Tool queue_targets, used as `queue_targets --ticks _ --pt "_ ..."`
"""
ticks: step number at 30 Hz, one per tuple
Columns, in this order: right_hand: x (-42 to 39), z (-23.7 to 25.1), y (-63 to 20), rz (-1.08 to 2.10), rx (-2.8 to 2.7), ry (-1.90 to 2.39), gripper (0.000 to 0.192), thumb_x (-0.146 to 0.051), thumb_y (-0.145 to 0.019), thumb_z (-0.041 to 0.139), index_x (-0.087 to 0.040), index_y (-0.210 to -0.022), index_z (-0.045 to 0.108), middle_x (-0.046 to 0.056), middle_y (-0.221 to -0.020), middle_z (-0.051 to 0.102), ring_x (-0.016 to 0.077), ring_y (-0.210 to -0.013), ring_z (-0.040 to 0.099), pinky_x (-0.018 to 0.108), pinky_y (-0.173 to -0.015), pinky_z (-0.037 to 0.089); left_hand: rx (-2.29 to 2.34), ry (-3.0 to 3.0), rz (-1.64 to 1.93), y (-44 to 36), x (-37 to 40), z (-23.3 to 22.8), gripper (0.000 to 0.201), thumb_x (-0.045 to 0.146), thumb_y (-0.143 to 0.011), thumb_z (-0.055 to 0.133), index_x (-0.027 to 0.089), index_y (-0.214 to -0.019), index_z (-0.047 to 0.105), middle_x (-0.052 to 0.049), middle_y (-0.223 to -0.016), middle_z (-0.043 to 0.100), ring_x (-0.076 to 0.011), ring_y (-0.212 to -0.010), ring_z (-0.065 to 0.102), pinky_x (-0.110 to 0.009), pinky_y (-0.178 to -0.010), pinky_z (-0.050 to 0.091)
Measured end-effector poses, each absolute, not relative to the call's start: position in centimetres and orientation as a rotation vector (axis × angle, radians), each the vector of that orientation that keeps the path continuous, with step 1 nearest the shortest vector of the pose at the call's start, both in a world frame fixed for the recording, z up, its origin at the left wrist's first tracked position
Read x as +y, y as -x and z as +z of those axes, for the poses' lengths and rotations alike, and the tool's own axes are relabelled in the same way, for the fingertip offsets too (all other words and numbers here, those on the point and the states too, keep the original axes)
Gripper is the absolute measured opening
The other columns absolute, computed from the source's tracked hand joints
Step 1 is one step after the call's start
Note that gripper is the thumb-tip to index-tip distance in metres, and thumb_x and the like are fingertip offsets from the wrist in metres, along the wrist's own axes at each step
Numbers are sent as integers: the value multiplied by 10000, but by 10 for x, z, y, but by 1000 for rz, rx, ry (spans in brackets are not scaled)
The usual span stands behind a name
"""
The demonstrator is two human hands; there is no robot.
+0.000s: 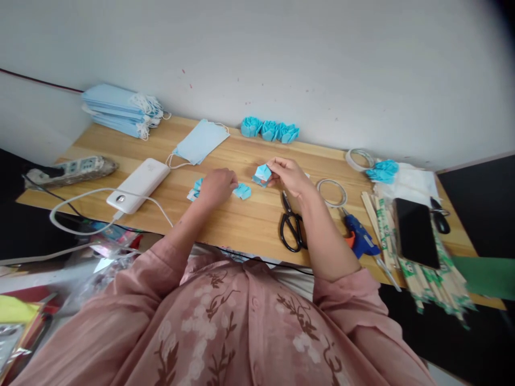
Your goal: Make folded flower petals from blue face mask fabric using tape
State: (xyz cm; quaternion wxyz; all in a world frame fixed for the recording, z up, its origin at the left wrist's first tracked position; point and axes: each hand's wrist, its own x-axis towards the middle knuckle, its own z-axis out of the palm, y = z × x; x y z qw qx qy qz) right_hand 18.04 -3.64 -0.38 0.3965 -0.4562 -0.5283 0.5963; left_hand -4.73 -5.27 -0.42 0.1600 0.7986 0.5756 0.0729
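Note:
My right hand [286, 176] pinches a small folded light-blue paper piece [263, 172] between thumb and fingers, a little above the table. To its left, my left hand [218, 186] is closed with the knuckles up, low over the tabletop. Its fingertips are hidden, and whether they grip anything does not show. Beside those fingers lies a blue folded paper piece [242, 191]. On the hand's other side, more folded blue paper [197, 187] is partly covered. Black-handled scissors [291, 228] rest beneath my right wrist.
Three blue paper roses [269, 130] stand along the wall. Face masks [202, 141], a mask stack [116, 110], a power bank [139, 185] and a power strip [72, 171] occupy the left. Tape rolls [332, 202], a blue glue gun [359, 236], wrapped chopsticks [426, 281] and a phone [416, 232] lie right.

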Motion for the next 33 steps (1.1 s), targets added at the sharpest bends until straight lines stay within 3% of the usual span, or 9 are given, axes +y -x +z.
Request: queue_targets --ticks 5,11,20,25,29,33 --pt "-39 -5 -175 1444 -1399 1130 440 -624 -690 760 -200 -752 660 -3 -714 656 128 -669 607 241 -579 545 1605 -2256 382 46 -58 -2 162 198 -874 495 159 -845 650 -106 -895 695 -236 -860 618 -329 -746 415" --pt "-45 4 -171 1369 -1534 1067 378 -583 -788 694 -206 -821 695 10 -837 700 130 -739 591 259 -711 499 1406 -1996 717 43 -61 13 98 254 -855 545 178 -829 602 -45 -762 699 -180 -719 622 -276 -654 417" --pt "-43 3 -171 1349 -1464 1090 439 -611 -715 739 -183 -715 644 -30 -638 585 95 -586 485 237 -589 409 1236 -1685 924 24 -54 12 81 249 -826 589 169 -834 595 -19 -664 681 -150 -626 674 -227 -579 475" --pt "-41 7 -172 1278 -1322 1062 471 -637 -688 746 -190 -685 598 -57 -592 501 74 -547 415 216 -540 365 1008 -1251 908 17 -56 12 353 434 -857 625 143 -1056 610 -70 -789 737 -157 -654 696 -252 -595 527" --pt "-40 6 -173 1276 -1273 1092 459 -635 -691 740 -204 -686 583 -57 -599 502 78 -551 427 216 -547 386 882 -1139 760 17 -60 8 411 516 -769 725 132 -906 679 -141 -983 756 -169 -743 703 -282 -653 542" --pt "-40 5 -172 1254 -1285 1149 458 -650 -695 722 -212 -694 588 -50 -615 517 90 -573 447 225 -560 396 883 -1120 761 16 -59 3 400 511 -725 764 134 -849 713 -138 -988 760 -159 -732 689 -281 -656 531"
